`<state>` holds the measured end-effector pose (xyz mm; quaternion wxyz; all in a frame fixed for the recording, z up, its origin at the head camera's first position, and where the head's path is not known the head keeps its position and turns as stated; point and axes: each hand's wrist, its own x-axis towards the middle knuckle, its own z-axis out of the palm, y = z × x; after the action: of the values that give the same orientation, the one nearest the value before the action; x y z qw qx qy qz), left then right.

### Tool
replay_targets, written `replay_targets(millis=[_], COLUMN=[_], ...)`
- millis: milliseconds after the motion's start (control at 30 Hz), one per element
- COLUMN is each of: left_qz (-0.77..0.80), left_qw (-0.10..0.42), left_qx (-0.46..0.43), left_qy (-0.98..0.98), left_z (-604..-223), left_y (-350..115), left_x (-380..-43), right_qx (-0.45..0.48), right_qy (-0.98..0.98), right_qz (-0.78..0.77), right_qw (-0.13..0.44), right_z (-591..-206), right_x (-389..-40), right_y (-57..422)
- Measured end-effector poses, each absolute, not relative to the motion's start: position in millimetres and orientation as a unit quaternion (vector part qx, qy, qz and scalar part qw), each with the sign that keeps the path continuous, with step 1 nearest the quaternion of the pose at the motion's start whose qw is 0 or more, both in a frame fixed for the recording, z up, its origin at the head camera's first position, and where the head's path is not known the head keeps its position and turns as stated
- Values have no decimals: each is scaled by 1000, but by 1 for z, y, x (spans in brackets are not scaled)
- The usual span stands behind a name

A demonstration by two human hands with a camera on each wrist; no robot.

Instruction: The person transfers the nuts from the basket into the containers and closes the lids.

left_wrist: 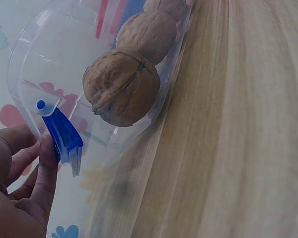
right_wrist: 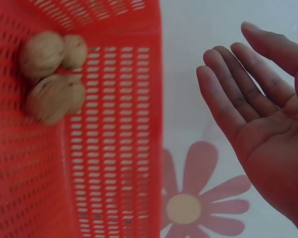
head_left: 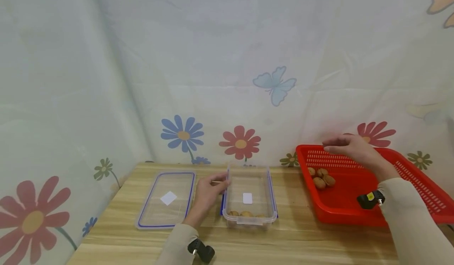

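My left hand (head_left: 209, 190) pinches the left wall of a clear plastic storage box (head_left: 250, 220), thumb and fingers close to a blue latch (left_wrist: 63, 133) in the left wrist view. Several walnuts (left_wrist: 121, 87) lie in a row along the box's near end. On the right, my right hand (head_left: 349, 149) hovers over a red plastic basket (head_left: 333, 214), its palm bare and its fingers extended in the right wrist view. Several walnuts (right_wrist: 49, 79) sit together in the basket's left part, below and apart from that hand.
A clear lid (head_left: 166, 214) with a blue seal lies flat left of the box. All stand on a wood-grain table (head_left: 294, 241). Behind hangs a pale curtain (head_left: 220, 80) with printed flowers and a butterfly.
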<state>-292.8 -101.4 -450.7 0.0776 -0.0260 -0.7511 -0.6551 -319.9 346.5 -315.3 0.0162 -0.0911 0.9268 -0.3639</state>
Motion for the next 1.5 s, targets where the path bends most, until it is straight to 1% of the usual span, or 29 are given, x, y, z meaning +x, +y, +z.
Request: replay_targets(millis=[200,533,867,1033,1333,1500], left_qz=[-657,-656,-651,-651,-650,-648], left_qw=[77,78,79,78,78,79], left_qx=[-29,-32,-33,-33,-32,-32], left_qy=[-749,-750,-754,-754,-756,-757], left_z=[-449,-447,-448,-449,-451,-451], left_y=[-101,-102,-101,-101,-102,-102], left_x=[-294,-292,-293,-294,-294,-293], right_qx=[-91,-117,-104,-100,-101,-92], right_qy=[933,930,930,928,937,941], right_qz=[-347,-340,-330,-329,-294,-273], right_qw=[39,83,126,145,159,176], right_z=[-323,-339,-355,-361,-365,-368], right_x=[-324,-331,-338,-341,-344,-346], right_y=[358,371,377,378,373,370])
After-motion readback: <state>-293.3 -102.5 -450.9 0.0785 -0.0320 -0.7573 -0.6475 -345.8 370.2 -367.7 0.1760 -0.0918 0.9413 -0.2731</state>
